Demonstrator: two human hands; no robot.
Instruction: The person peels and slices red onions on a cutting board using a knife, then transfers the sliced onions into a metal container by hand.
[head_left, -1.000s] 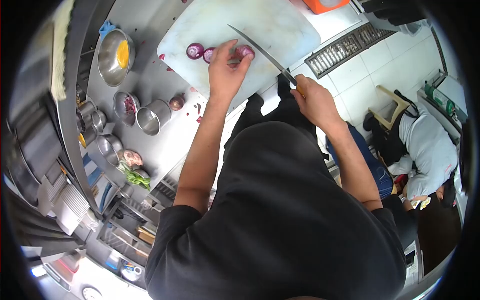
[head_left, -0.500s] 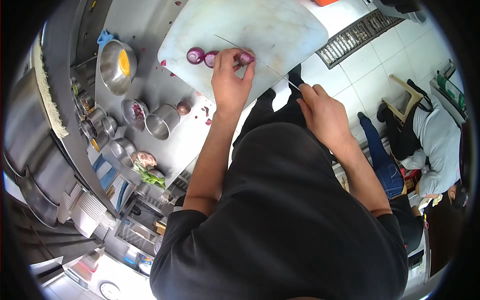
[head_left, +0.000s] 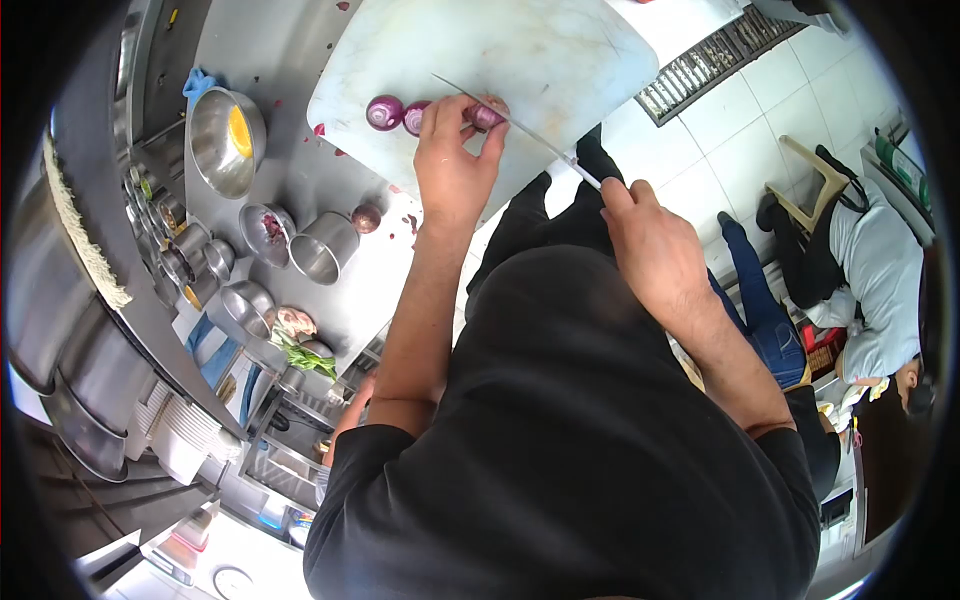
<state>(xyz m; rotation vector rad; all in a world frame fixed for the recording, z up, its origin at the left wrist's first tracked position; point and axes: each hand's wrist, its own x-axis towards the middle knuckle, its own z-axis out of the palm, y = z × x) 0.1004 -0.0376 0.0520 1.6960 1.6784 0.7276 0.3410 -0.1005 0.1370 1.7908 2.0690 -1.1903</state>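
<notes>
On the white cutting board (head_left: 540,50), my left hand (head_left: 455,165) steadies a purple onion (head_left: 486,114) between thumb and fingers. My right hand (head_left: 650,240) is wrapped round the handle of a long knife (head_left: 545,143), whose blade lies across the top of that onion, with its tip pointing to the upper left. Two more peeled purple onions, one at the far left (head_left: 384,112) and one (head_left: 415,118) beside my left fingers, rest on the board. An unpeeled onion (head_left: 366,218) sits on the steel counter near the board's edge.
Left on the counter are a large steel bowl (head_left: 228,140) with something yellow, a small bowl (head_left: 267,232) with purple scraps, a steel pot (head_left: 325,248) and green leaves (head_left: 308,360). A co-worker in a light shirt (head_left: 875,270) is at the right, near a beige stool (head_left: 810,190).
The knife blade has swung from beside the onion to over it. My left fingers have drawn closer around the onion. An arm of another person has appeared at the lower left.
</notes>
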